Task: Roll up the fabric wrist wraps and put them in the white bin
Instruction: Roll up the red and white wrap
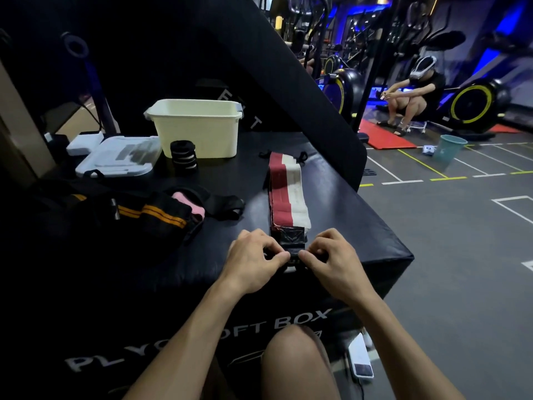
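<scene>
Your left hand and right hand both pinch the near end of one striped wrist wrap; one white bin stands at eleven o'clock, one rolled wrap touching it.

Woven cloth wrist wrap, smooth plastic white bin, matt padded box

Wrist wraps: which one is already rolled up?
The black wrap with white stripes, standing as a tight coil beside the white bin. The red-and-white wrap lies stretched flat, and the black-and-orange wraps lie loose in a heap.
</scene>
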Tool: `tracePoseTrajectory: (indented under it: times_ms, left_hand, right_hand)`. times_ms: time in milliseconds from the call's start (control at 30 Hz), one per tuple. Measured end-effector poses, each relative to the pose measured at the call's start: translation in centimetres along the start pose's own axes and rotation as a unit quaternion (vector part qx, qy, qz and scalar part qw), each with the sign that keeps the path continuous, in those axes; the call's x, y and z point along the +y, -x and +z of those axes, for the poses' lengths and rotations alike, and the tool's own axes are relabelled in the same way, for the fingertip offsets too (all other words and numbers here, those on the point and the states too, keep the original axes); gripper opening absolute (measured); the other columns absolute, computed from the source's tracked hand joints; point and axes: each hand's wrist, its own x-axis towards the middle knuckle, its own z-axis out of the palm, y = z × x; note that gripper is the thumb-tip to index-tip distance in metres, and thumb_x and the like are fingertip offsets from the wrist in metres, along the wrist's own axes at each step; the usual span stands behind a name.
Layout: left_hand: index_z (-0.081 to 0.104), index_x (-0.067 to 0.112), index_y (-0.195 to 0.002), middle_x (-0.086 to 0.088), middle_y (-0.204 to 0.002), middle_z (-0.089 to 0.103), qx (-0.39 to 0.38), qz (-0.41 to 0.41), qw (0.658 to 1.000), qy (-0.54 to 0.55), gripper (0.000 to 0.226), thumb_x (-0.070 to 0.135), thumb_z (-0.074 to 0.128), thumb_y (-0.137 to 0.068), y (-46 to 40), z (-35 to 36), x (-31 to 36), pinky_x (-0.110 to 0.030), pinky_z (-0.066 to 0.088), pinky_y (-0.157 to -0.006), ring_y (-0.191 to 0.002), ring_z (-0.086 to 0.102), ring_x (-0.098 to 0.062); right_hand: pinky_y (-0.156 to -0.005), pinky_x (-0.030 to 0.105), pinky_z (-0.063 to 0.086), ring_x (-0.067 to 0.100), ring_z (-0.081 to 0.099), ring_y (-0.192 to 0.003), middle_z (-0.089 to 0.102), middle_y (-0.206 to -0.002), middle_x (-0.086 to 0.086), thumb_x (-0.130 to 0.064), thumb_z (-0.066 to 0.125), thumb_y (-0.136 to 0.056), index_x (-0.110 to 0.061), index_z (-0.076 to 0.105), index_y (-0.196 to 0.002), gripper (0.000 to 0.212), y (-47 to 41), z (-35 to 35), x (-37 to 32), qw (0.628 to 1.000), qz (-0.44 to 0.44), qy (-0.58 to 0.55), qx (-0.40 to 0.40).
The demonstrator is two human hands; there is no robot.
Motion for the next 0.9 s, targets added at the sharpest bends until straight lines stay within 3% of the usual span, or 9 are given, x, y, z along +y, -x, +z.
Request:
tracePoseTrajectory:
  times_ms: [200, 333, 500, 633, 800, 900]
  left_hand:
    - [0.068, 0.039, -0.066, 0.016, -0.081, 0.070, 0.001, -0.048, 0.999, -0.019, 0.019, 0.052, 0.071, -0.079, -0.8, 0.3, 0.7, -0.038, 0.050, -0.094, -0.098, 0.062, -0.014]
    - [0.070, 0.043, -0.075, 0.018, -0.074, 0.070, 0.028, -0.037, 0.998, 0.036, 0.010, 0.051, 0.073, -0.070, -0.7, 0.8, 0.2, -0.037, 0.055, -0.085, -0.088, 0.064, -0.009]
    - [0.077, 0.038, -0.086, 0.016, -0.086, 0.067, 0.089, 0.045, 0.995, -0.017, 0.011, 0.046, 0.081, -0.081, 0.4, 1.1, -0.1, -0.031, 0.045, -0.078, -0.087, 0.051, -0.009]
    - [0.077, 0.036, -0.093, 0.017, -0.091, 0.065, 0.072, 0.096, 0.992, -0.049, 0.022, 0.055, 0.077, -0.081, 0.5, 0.8, -0.7, -0.036, 0.048, -0.081, -0.087, 0.051, -0.010]
    - [0.075, 0.036, -0.091, 0.017, -0.094, 0.063, 0.070, 0.103, 0.990, -0.067, 0.020, 0.055, 0.073, -0.085, 0.3, 0.9, -0.5, -0.038, 0.047, -0.084, -0.089, 0.051, -0.010]
    - [0.073, 0.036, -0.093, 0.017, -0.096, 0.063, 0.070, 0.094, 0.990, -0.083, 0.020, 0.055, 0.068, -0.089, 0.4, 1.1, -0.3, -0.036, 0.043, -0.087, -0.093, 0.050, -0.010]
  right_hand:
    - [-0.067, 0.024, 0.037, 0.007, 0.054, -0.073, 0.054, -0.085, -0.007, -0.038, 0.074, -0.087, -0.029, 0.055, -0.061, 0.033, -1.3, -0.1, -0.6, 0.997, 0.046, 0.047, -0.035]
    - [-0.065, 0.031, 0.045, 0.014, 0.059, -0.073, 0.059, -0.076, 0.001, -0.035, 0.074, -0.083, -0.012, 0.065, -0.064, 0.032, -1.9, -0.4, -1.1, 0.994, 0.072, 0.054, -0.057]
    - [-0.055, 0.016, 0.038, 0.011, 0.059, -0.066, 0.061, -0.068, -0.002, -0.026, 0.078, -0.078, -0.014, 0.067, -0.066, 0.020, -1.7, 0.2, -1.0, 0.996, 0.079, 0.019, -0.023]
    - [-0.070, 0.022, 0.046, 0.008, 0.060, -0.077, 0.062, -0.081, -0.008, -0.023, 0.079, -0.079, -0.025, 0.066, -0.071, 0.016, -0.5, 1.2, -0.3, 0.997, 0.052, -0.044, 0.034]
    - [-0.078, 0.016, 0.042, 0.006, 0.053, -0.087, 0.062, -0.089, -0.015, -0.031, 0.079, -0.085, -0.027, 0.068, -0.083, 0.011, 1.2, 1.7, 1.1, 0.998, -0.037, -0.012, 0.056]
    - [-0.079, 0.021, 0.044, 0.008, 0.051, -0.089, 0.059, -0.094, -0.016, -0.036, 0.079, -0.085, -0.028, 0.068, -0.091, 0.015, 1.5, 1.8, 1.5, 0.997, -0.060, 0.006, 0.054]
